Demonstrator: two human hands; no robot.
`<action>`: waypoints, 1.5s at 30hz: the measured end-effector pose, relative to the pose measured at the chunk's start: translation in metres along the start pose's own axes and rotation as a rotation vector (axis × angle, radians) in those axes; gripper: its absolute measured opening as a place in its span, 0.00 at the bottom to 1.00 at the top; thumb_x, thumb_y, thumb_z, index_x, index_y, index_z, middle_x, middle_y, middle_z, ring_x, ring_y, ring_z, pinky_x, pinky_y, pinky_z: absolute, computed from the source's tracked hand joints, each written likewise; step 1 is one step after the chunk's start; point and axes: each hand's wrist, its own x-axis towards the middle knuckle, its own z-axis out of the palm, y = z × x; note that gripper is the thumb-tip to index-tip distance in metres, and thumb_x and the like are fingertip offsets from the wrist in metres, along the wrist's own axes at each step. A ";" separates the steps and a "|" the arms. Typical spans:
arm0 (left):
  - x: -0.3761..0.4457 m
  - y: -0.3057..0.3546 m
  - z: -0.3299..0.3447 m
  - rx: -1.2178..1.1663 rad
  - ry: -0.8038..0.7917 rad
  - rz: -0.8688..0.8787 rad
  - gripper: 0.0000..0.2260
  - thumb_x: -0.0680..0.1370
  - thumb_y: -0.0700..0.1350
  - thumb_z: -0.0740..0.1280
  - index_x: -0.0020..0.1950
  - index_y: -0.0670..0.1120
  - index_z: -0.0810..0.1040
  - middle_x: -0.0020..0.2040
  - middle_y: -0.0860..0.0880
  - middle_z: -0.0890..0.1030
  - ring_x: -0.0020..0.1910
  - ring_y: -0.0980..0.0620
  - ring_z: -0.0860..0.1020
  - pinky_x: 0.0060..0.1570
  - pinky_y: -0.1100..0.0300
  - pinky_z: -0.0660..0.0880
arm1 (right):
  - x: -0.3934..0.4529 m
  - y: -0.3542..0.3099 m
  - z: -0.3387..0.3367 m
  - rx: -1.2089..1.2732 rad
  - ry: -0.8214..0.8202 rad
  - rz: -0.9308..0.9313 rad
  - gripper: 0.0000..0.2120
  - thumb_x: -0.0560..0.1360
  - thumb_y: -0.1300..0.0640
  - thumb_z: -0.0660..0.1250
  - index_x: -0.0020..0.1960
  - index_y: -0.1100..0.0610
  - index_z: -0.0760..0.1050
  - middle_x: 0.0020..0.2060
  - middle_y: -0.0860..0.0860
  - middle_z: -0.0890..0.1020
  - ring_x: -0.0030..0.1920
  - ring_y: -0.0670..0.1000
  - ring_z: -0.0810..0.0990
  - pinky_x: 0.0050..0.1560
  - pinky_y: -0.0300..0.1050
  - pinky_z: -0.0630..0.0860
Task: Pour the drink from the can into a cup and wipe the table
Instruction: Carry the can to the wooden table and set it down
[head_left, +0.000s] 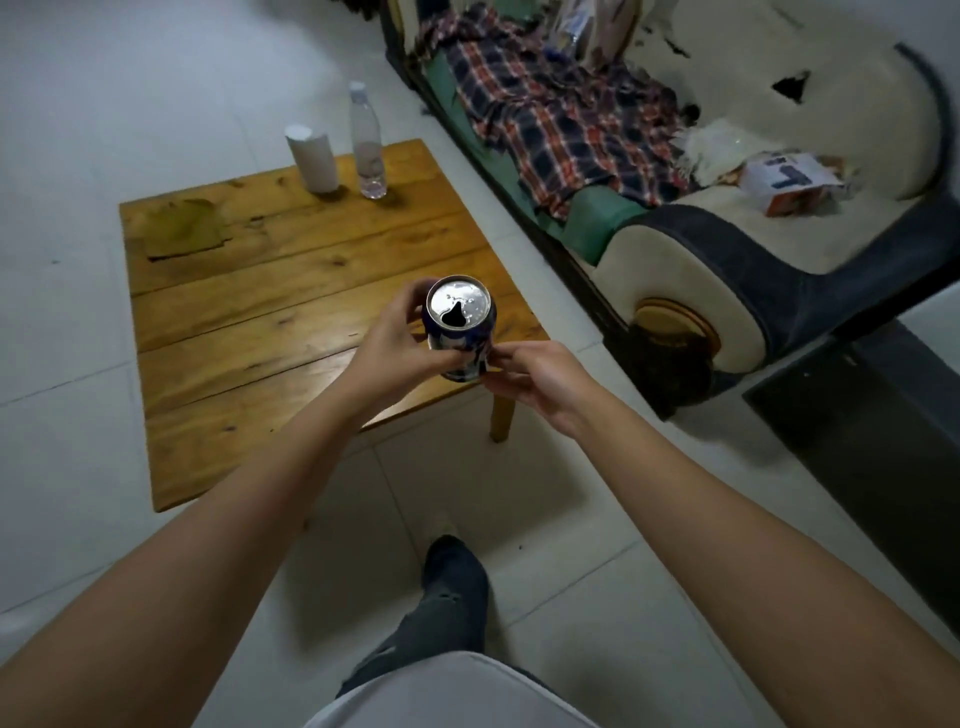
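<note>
Can: blue aluminium can (460, 332), opened top, held upright above the surface's near corner.
Left hand (395, 345): grip wrapped around the can.
Right hand (535, 374): fingertips pinching its lower side.
Surface: worn wooden planks (249, 312); white cylindrical cup (313, 161), clear plastic bottle (368, 145), yellowish cloth (184, 228) at the far end.
Room: pale tiled floor.
</note>
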 end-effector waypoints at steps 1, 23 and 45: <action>0.008 -0.003 -0.006 -0.006 0.031 -0.009 0.28 0.66 0.34 0.74 0.60 0.49 0.68 0.55 0.53 0.76 0.57 0.56 0.73 0.50 0.72 0.73 | 0.013 -0.007 0.004 -0.024 -0.018 0.003 0.13 0.79 0.64 0.56 0.60 0.63 0.75 0.54 0.57 0.80 0.53 0.55 0.80 0.52 0.45 0.79; 0.106 -0.047 -0.105 -0.043 0.461 -0.222 0.29 0.65 0.37 0.75 0.59 0.54 0.67 0.53 0.61 0.74 0.56 0.63 0.73 0.55 0.68 0.71 | 0.188 -0.098 0.111 -0.266 -0.360 0.120 0.16 0.78 0.69 0.51 0.61 0.66 0.72 0.57 0.58 0.78 0.51 0.55 0.81 0.45 0.42 0.80; 0.196 -0.217 -0.096 -0.147 0.726 -0.354 0.31 0.63 0.38 0.77 0.61 0.54 0.70 0.59 0.53 0.75 0.60 0.57 0.72 0.59 0.65 0.70 | 0.373 -0.033 0.149 -0.540 -0.485 0.042 0.21 0.75 0.72 0.49 0.62 0.63 0.72 0.54 0.54 0.75 0.53 0.54 0.77 0.50 0.42 0.76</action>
